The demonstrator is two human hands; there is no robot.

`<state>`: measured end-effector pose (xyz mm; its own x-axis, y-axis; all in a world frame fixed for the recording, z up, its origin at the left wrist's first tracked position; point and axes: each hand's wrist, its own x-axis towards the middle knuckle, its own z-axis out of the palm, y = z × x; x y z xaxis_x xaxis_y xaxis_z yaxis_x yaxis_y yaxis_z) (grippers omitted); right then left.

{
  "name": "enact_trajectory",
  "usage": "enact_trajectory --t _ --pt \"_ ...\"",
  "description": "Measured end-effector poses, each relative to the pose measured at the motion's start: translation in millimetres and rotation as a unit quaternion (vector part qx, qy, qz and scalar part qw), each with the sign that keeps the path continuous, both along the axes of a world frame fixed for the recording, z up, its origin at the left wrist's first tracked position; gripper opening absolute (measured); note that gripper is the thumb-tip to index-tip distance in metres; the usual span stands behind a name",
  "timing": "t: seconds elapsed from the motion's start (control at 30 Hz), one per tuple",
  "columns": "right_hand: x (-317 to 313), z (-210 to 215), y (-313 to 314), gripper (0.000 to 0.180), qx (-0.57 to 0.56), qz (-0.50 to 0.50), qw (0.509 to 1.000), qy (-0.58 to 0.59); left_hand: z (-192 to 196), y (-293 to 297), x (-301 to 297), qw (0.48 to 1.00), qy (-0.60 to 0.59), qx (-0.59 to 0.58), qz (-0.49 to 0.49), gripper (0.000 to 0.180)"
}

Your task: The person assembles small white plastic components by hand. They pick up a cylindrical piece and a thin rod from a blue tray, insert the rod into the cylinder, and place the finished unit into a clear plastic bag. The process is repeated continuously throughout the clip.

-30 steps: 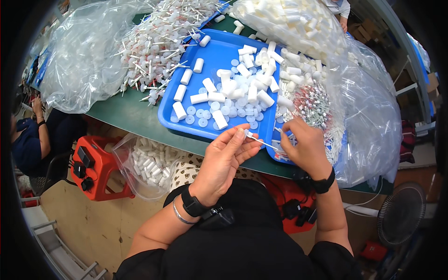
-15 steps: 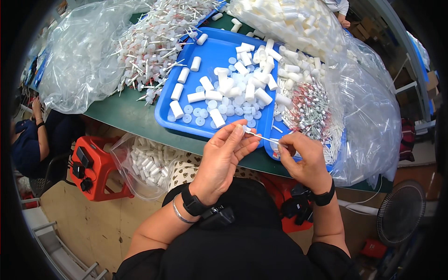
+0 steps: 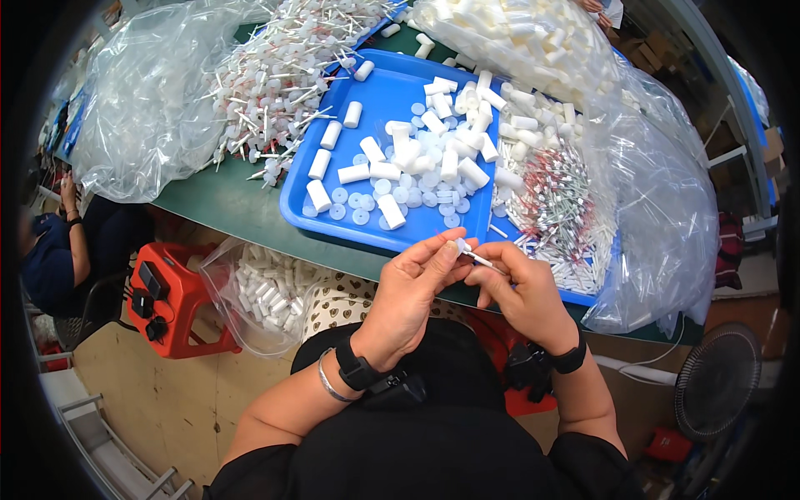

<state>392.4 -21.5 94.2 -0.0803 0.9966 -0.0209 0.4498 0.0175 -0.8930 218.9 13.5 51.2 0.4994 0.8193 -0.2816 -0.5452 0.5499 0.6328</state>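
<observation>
My left hand [image 3: 406,296] is closed in a pinch at a small translucent white disc [image 3: 462,247], in front of the blue tray's near edge. A thin white stick [image 3: 481,260] slants from the disc toward my right hand [image 3: 527,297]. The right fingers are closed round the stick's far end, and their tips hide part of it. Behind the hands, the blue tray [image 3: 293,190] holds white foam cylinders [image 3: 390,212] and loose translucent discs [image 3: 360,217]. Right of it lie thin white sticks [image 3: 583,271] and a bundle of red, white and green wire-like pieces [image 3: 557,196].
A heap of sticks with discs [image 3: 271,83] lies at the far left, beside a clear plastic bag [image 3: 150,108]. A big bag of foam cylinders [image 3: 525,42] fills the back. Red stool [image 3: 175,292] and black fan [image 3: 717,379] flank me. Another person [image 3: 54,250] sits left.
My hands have come closer together, the right moving left and slightly down. A shorter length of stick now shows between them, with the disc at the left fingertips.
</observation>
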Motion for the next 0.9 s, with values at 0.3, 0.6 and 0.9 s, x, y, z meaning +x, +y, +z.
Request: enact_trajectory --t 0.3,0.6,0.9 --pt "5.1 -6.9 -0.1 0.014 0.066 0.056 0.991 -0.099 -2.5 -6.4 1.5 1.000 -0.004 -0.002 0.014 0.039" --pt "11.7 -4.2 -7.9 0.015 -0.039 0.032 0.999 -0.001 -5.0 -6.2 0.5 1.000 -0.001 -0.017 0.009 0.034" --pt "42.2 12.6 -5.1 0.027 0.051 -0.010 0.990 -0.131 3.6 5.4 -55.8 0.993 0.026 0.052 0.104 0.031"
